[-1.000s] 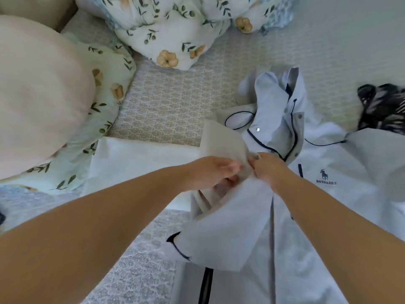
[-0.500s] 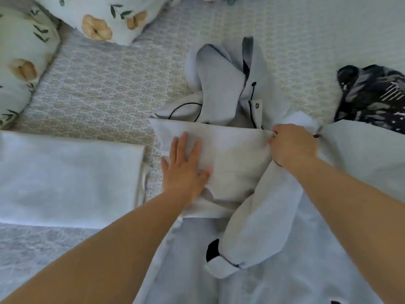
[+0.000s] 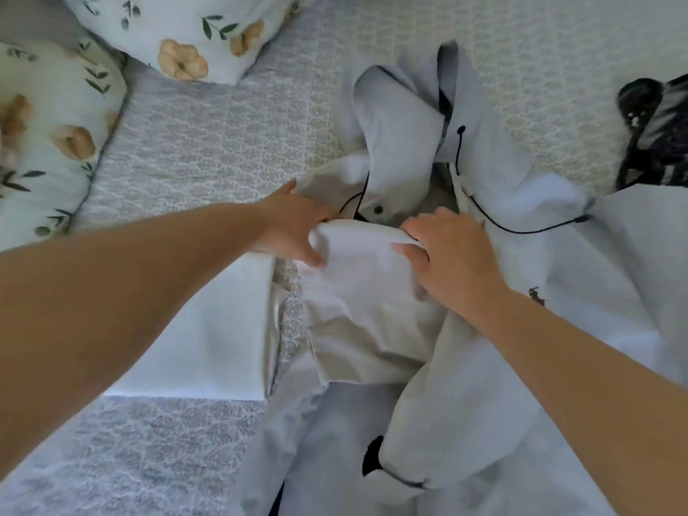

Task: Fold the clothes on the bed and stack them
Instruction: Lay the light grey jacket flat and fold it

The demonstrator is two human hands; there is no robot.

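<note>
Left hand (image 3: 286, 232) and right hand (image 3: 452, 258) each pinch the top edge of the pale folded cloth (image 3: 357, 277) atop the light-blue hooded jacket (image 3: 521, 329); bare patterned bed (image 3: 208, 143) lies beyond.

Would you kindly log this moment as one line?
left hand grips white cloth | right hand grips same | pale jacket beneath | folded white piece beside

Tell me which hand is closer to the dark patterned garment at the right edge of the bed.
Right. The right hand grips the white cloth mid-bed, on the side toward the dark patterned garment; the left hand grips the cloth's opposite, farther side.
</note>
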